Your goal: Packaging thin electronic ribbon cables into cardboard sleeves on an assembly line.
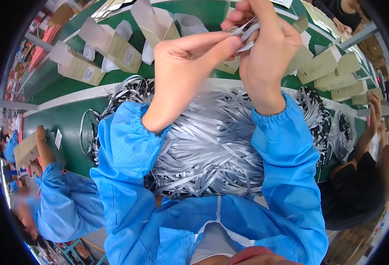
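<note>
My left hand and my right hand meet above the far side of the green bench, in front of a row of boxes. The left thumb and fingers pinch a thin silvery-grey ribbon. Curled fingers of my right hand grip the same looped ribbon from the other side. Its ends are partly hidden by the fingers. Below my hands, between my blue sleeves, lies a large tangled heap of silvery-grey ribbons, with black pieces along its sides.
Open cream boxes line the far side, some with white wrapping. More boxes stand at the right beside a clear plastic bag. A person in blue holds a box at left; another in black sits at right.
</note>
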{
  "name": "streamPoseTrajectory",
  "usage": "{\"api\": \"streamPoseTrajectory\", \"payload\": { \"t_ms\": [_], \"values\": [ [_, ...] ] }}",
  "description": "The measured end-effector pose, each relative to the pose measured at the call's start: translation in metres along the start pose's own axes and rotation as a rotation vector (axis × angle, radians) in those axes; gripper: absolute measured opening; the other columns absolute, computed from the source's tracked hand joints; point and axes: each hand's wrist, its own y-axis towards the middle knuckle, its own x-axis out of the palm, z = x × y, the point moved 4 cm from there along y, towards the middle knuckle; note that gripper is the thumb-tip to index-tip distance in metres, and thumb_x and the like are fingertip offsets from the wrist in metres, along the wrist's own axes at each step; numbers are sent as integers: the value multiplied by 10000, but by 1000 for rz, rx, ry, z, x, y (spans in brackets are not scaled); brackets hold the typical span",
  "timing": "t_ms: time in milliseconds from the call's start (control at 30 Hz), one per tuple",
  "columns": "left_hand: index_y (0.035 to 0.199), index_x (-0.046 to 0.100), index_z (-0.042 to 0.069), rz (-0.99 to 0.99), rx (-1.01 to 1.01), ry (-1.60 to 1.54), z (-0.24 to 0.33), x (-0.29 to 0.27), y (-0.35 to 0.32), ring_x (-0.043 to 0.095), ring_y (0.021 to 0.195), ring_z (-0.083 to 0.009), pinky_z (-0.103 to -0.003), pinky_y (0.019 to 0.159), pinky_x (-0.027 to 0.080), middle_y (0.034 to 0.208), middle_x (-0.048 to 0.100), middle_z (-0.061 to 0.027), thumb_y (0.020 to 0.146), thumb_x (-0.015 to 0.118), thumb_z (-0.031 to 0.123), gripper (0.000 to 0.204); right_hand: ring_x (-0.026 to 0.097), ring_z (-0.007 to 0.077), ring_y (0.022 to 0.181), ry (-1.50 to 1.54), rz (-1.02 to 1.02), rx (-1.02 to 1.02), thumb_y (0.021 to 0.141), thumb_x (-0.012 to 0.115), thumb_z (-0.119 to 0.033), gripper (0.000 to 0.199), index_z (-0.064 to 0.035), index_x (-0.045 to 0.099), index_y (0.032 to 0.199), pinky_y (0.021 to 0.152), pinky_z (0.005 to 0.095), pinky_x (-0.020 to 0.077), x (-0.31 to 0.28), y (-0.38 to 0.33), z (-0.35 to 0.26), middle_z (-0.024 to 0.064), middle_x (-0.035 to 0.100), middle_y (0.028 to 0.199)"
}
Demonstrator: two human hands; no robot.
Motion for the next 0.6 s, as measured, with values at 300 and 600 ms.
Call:
{"api": "streamPoseTrajectory", "payload": {
  "t_ms": [300,600],
  "values": [
    [1085,724,-30,-347,-38,411,20,4,-2,704,843,-176,-280,829,548,953,747,-118,919,701,105,214,358,102,535,128,48,144,1021,585,-286,275,-11,581,1035,496,230,311,-78,50,-15,72,551,823],
    [1043,706,-11,-602,119,931,-47,-2,-12,669,798,-360,-373,745,546,925,711,-186,867,717,155,242,465,125,708,-206,-226,-182,1066,473,-275,261,-26,544,1104,625,278,408,-195,115,0,39,556,803]
  ]
}}
